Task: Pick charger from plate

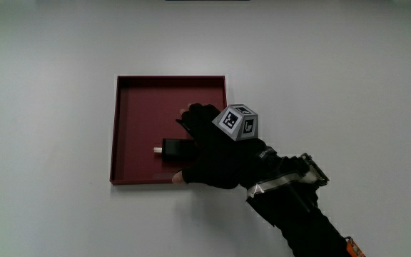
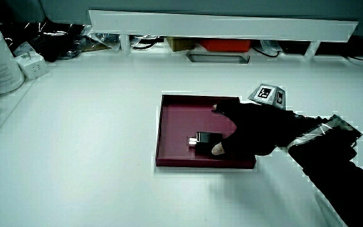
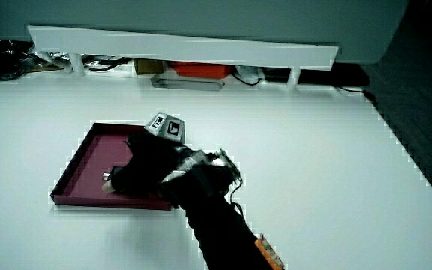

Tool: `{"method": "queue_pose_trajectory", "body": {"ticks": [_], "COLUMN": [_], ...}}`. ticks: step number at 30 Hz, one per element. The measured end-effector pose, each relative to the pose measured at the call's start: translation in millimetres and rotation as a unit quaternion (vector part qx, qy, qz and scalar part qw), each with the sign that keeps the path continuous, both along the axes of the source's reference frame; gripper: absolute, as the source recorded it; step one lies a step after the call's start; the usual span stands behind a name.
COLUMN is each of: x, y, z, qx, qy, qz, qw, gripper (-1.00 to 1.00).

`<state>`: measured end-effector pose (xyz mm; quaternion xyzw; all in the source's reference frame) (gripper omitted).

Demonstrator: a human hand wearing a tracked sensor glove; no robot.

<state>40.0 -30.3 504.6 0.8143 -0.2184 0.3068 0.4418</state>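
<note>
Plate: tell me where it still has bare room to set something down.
The plate is bare across the part farther from the person than the charger, up to its rim. The crowded part is the corner nearest the person, where the hand covers the charger. The table around the plate is bare too.

low raised rim of the dark red square plate [image 1: 130,81] around the charger [image 1: 175,148], open white table [image 1: 41,128] surrounding the plate, hand [image 1: 216,153] covering the charger's nearer end
</note>
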Motion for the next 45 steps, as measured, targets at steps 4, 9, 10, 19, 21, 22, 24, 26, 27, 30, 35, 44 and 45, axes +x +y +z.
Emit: {"method": "queue_pose_trajectory", "body": {"ticks": [4,9,10,19,21,22,24,26,27,30,35,44,45], "x": [-4.0,-6.5,-7.4,-12.8,-13.0,-13.5,-13.5,-13.3,-13.5,-13.9,-13.6,-12.6,-12.7], "y": [0.3,-0.5,-0.6,1.3,1.5,1.4,1.0,1.0,1.1,0.9,1.7,4.7,4.8], "z": [8,19,21,29,27,27,29,32,32,35,34,23,23], "qx": [-0.006,-0.010,-0.008,-0.001,-0.006,-0.006,-0.010,-0.011,-0.012,-0.001,0.017,0.084,0.092], "qy": [-0.004,0.005,0.007,0.010,0.005,0.002,0.003,0.002,-0.001,0.012,0.007,-0.017,-0.013], "qz": [0.002,0.012,0.012,0.014,0.017,0.017,0.022,0.023,0.022,0.026,0.030,0.064,0.065], "qw": [1.0000,0.9999,0.9999,0.9998,0.9998,0.9998,0.9997,0.9997,0.9997,0.9996,0.9994,0.9943,0.9935], "gripper": [0.00,0.00,0.00,0.00,0.00,0.00,0.05,0.09,0.12,0.19,0.30,0.51,0.53]}}
